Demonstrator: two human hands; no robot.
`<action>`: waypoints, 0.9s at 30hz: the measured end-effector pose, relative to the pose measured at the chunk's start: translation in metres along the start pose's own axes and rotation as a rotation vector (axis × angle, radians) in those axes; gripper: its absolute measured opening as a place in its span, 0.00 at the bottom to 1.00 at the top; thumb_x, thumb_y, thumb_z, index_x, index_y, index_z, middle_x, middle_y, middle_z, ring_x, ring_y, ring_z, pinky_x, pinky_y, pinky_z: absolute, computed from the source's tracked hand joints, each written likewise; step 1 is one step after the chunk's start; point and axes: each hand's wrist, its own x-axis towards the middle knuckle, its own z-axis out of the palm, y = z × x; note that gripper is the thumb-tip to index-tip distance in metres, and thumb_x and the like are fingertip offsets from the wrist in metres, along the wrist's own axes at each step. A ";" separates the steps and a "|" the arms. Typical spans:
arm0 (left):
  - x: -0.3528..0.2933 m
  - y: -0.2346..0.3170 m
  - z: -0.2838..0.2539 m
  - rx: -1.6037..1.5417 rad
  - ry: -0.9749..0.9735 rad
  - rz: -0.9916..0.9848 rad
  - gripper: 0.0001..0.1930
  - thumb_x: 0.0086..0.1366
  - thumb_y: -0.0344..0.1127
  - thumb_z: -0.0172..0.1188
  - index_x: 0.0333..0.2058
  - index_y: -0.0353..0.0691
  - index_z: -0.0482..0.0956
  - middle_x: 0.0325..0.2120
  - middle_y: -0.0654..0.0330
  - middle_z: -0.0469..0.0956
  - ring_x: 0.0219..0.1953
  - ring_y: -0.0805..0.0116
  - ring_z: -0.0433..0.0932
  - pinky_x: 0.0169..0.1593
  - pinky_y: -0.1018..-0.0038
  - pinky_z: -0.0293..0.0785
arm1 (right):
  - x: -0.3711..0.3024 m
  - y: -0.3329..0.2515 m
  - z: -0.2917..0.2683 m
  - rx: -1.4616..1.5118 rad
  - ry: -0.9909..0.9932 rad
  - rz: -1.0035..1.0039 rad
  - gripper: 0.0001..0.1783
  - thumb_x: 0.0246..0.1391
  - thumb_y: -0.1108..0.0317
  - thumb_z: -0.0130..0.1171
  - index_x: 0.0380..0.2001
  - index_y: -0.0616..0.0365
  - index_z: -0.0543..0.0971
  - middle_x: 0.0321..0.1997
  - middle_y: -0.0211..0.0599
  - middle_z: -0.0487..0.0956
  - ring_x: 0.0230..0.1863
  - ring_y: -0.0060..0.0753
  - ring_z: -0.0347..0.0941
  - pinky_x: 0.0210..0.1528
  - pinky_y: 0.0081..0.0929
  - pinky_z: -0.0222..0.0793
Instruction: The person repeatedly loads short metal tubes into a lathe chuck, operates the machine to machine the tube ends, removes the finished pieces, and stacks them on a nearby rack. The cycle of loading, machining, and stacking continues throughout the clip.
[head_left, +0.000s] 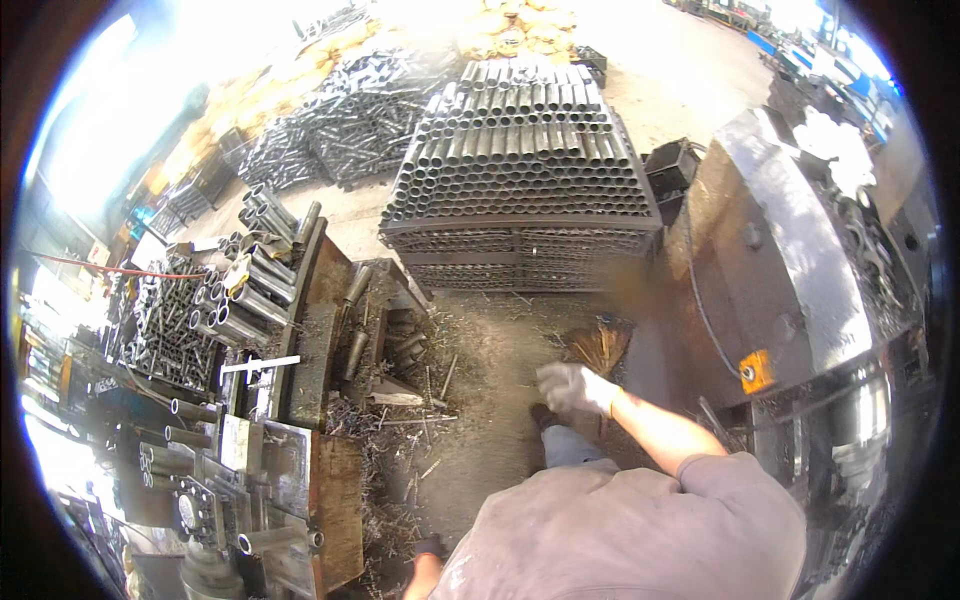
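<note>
My right hand (575, 388), in a whitish glove, reaches out over the floor from the right. Its fingers look loosely apart, somewhat blurred, and nothing shows in them. Just beyond it is a brown broom-like bundle of bristles (600, 345); I cannot see the hand touching it. My left hand (432, 546) is barely visible at the lower edge as a dark glove shape beside my body, its fingers hidden. Left of it, a machine fixture (195, 510) stands with a short metal tube (275, 540) lying across it.
A large rack of stacked metal tubes (520, 185) stands ahead. At left are a bin of small metal parts (165, 330) and more tubes (250, 300). Metal shavings (375, 520) litter the floor. A bench (770, 240) with a yellow control box (756, 372) and cable stands right.
</note>
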 end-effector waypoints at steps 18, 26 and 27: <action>0.042 0.207 -0.075 -0.922 -0.087 -0.113 0.14 0.67 0.43 0.61 0.35 0.36 0.86 0.30 0.56 0.87 0.31 0.67 0.81 0.38 0.65 0.76 | 0.353 -0.158 -0.313 1.158 0.804 -0.441 0.23 0.69 0.63 0.58 0.59 0.69 0.73 0.51 0.50 0.80 0.46 0.47 0.83 0.47 0.42 0.88; 0.083 0.238 -0.123 -0.606 -0.199 0.110 0.15 0.67 0.43 0.61 0.33 0.35 0.84 0.27 0.54 0.84 0.29 0.60 0.80 0.37 0.59 0.76 | 0.372 -0.158 -0.375 1.506 0.932 -0.486 0.34 0.68 0.61 0.62 0.70 0.61 0.61 0.55 0.55 0.75 0.54 0.51 0.82 0.45 0.43 0.90; 0.088 0.238 -0.125 -0.664 -0.244 0.084 0.15 0.67 0.43 0.62 0.34 0.35 0.84 0.27 0.55 0.84 0.28 0.61 0.80 0.36 0.60 0.76 | 0.374 -0.160 -0.374 1.451 0.891 -0.410 0.35 0.68 0.61 0.62 0.70 0.61 0.60 0.55 0.54 0.75 0.53 0.51 0.82 0.44 0.43 0.90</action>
